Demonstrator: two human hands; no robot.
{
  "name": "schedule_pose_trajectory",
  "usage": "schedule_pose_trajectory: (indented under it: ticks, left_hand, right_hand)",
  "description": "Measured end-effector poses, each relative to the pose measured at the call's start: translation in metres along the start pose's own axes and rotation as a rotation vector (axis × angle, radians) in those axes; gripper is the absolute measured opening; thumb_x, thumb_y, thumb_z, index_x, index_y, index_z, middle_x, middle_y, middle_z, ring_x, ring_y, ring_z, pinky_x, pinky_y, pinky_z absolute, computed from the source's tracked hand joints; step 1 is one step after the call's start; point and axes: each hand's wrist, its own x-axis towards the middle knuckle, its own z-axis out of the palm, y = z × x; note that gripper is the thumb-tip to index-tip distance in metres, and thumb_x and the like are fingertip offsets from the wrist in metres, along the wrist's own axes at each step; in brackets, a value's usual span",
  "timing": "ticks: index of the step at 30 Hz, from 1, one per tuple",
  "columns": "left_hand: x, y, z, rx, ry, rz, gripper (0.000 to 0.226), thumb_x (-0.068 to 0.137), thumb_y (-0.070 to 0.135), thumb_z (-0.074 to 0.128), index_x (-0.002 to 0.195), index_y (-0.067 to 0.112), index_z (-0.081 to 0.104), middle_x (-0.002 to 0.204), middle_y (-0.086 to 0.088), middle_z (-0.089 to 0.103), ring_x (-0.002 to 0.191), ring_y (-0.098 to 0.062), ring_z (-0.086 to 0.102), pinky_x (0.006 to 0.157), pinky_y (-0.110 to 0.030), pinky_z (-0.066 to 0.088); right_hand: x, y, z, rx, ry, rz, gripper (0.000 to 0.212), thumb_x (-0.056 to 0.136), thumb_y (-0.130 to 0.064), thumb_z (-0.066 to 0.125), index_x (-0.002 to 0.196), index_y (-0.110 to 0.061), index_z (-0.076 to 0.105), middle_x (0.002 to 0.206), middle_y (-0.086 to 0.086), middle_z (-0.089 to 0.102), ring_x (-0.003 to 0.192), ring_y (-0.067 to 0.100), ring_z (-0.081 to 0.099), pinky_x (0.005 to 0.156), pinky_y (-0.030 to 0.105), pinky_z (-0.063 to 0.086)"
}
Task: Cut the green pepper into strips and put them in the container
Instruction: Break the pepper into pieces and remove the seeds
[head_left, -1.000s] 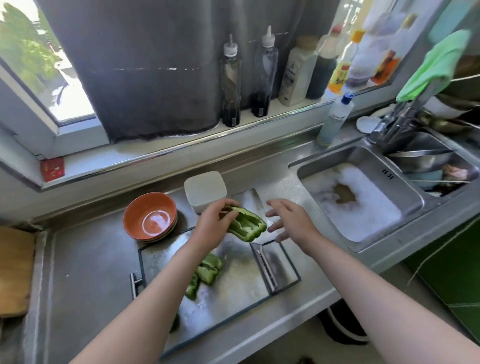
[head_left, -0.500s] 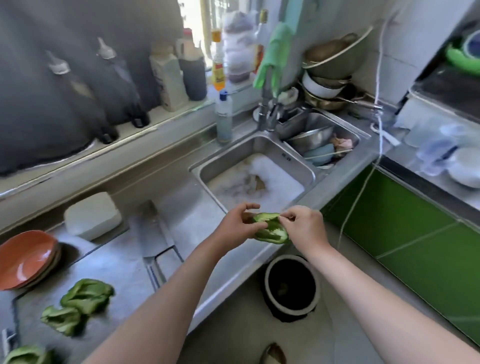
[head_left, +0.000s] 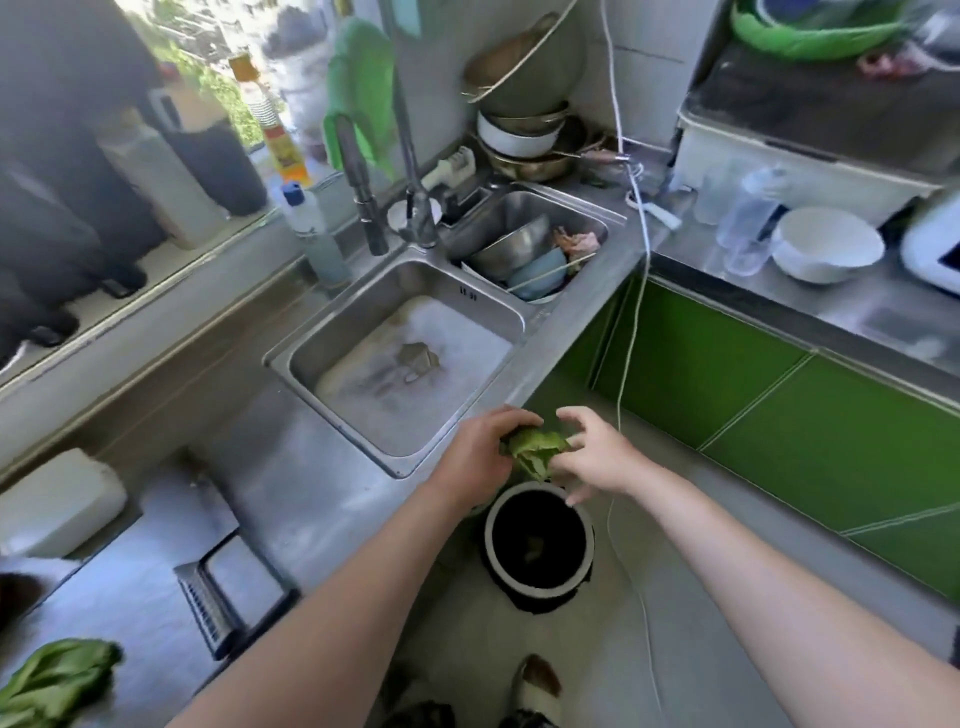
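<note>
Holding the pepper piece (head_left: 535, 449) out past the table edge, the person has it hanging right above the open bin (head_left: 586, 551) on the floor. That placement looks chosen so that seeds and pith drop into the bin rather than onto the table (head_left: 291, 478).

The left hand (head_left: 480, 452) does the carrying. Its grip is curled round the left end of the piece, so the pepper sticks out to the right of those fingers with its pale inner side turned up.

The right hand (head_left: 597, 457) meets the free right edge with its fingers fanned apart. Whether the thumb and a finger are pinching anything there is hidden, so I cannot tell. It reads as picking or scraping at the inside, not as supporting the piece.

Just behind the hands is the sink (head_left: 363, 301), full of suds. Far to the left, well apart from the hands, the white container (head_left: 57, 504) sits on the table. More pepper pieces (head_left: 52, 680) lie at the lower left corner, none of them yet in strips. Cleaning appears to be the step in hand, with cutting and filling not yet done.
</note>
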Motion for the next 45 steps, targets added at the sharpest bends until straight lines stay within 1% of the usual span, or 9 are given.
schedule_pose_trajectory:
  ticks: [5,8,11,14,19,22,26,33,45]
  left_hand:
    - [0.008,0.004,0.008,0.037,-0.007,0.125,0.053,0.073,-0.019,0.053,0.112,0.014,0.066,0.126,-0.002,0.058,0.113,-0.015,0.055,0.091,-0.021,0.046]
    - [0.005,0.005,0.013,-0.001,0.007,-0.061,0.057,0.077,-0.017,0.054,0.122,0.017,0.063,0.136,-0.007,0.047,0.125,-0.021,0.048,0.097,-0.029,0.045]
    - [0.002,0.001,0.013,-0.1,-0.17,-0.23,0.07,0.077,-0.006,0.06,0.141,0.019,0.049,0.139,-0.005,0.04,0.131,-0.02,0.044,0.102,-0.016,0.033]
    - [0.001,-0.002,0.013,-0.051,-0.38,-0.286,0.097,0.07,0.028,0.074,0.155,0.02,0.027,0.144,0.003,0.027,0.133,-0.01,0.037,0.104,-0.013,0.028]
    - [0.0,0.002,0.015,-0.416,-0.361,-0.369,0.054,0.093,0.029,0.068,0.143,0.023,0.047,0.126,-0.006,0.062,0.109,-0.012,0.064,0.096,-0.027,0.05]
    - [-0.002,0.008,0.009,-0.858,-0.342,-0.548,0.034,0.1,0.011,0.055,0.134,0.01,0.053,0.122,-0.02,0.064,0.099,-0.019,0.07,0.084,-0.028,0.057]
    - [0.0,0.003,0.004,-1.122,-0.249,-0.652,0.041,0.1,0.003,0.05,0.14,0.016,0.047,0.125,-0.011,0.064,0.106,-0.024,0.067,0.1,-0.044,0.049]
    - [0.001,0.005,-0.005,-1.111,-0.29,-0.579,0.042,0.098,0.001,0.054,0.134,0.024,0.054,0.118,-0.005,0.068,0.107,-0.024,0.067,0.088,-0.038,0.058]
    - [0.006,-0.004,-0.002,-0.825,-0.245,-0.512,0.054,0.087,-0.013,0.063,0.136,0.009,0.052,0.107,-0.011,0.067,0.09,-0.016,0.07,0.076,-0.027,0.058]
  right_hand:
    - [-0.005,0.006,0.0,0.006,-0.016,-0.131,0.054,0.094,0.007,0.051,0.132,-0.032,0.058,0.111,0.01,0.069,0.083,0.021,0.073,0.057,0.031,0.055]
    - [-0.007,0.008,0.004,-0.029,0.115,-0.187,0.055,0.093,0.011,0.05,0.128,-0.029,0.064,0.112,0.009,0.069,0.074,0.02,0.065,0.058,0.017,0.052]
    - [-0.009,0.006,0.009,-0.1,0.245,-0.224,0.063,0.085,0.017,0.046,0.13,-0.022,0.067,0.12,-0.002,0.068,0.107,0.015,0.063,0.08,0.002,0.042]
    - [-0.013,-0.002,0.011,-0.167,0.31,-0.24,0.068,0.078,0.016,0.046,0.128,-0.024,0.069,0.125,-0.004,0.066,0.119,0.011,0.056,0.098,0.013,0.037]
    - [-0.017,-0.012,0.018,-0.133,0.349,-0.31,0.051,0.076,0.01,0.056,0.106,-0.026,0.076,0.104,-0.008,0.07,0.096,0.007,0.062,0.074,-0.002,0.038]
    - [-0.015,-0.015,0.021,-0.01,0.433,-0.282,0.04,0.082,0.001,0.067,0.103,-0.033,0.072,0.095,-0.015,0.071,0.086,0.001,0.066,0.076,0.008,0.046]
    - [-0.012,-0.014,0.024,0.095,0.391,-0.258,0.04,0.083,0.004,0.066,0.102,-0.031,0.067,0.096,-0.008,0.073,0.089,0.013,0.072,0.09,0.031,0.058]
    - [-0.012,-0.018,0.028,0.02,0.448,-0.18,0.021,0.077,-0.028,0.083,0.093,-0.027,0.069,0.088,-0.013,0.072,0.085,0.001,0.067,0.079,0.022,0.054]
    - [-0.004,-0.003,0.036,-0.299,0.675,-0.444,0.002,0.082,-0.013,0.079,0.082,-0.014,0.08,0.086,-0.001,0.074,0.076,0.021,0.068,0.067,0.035,0.055]
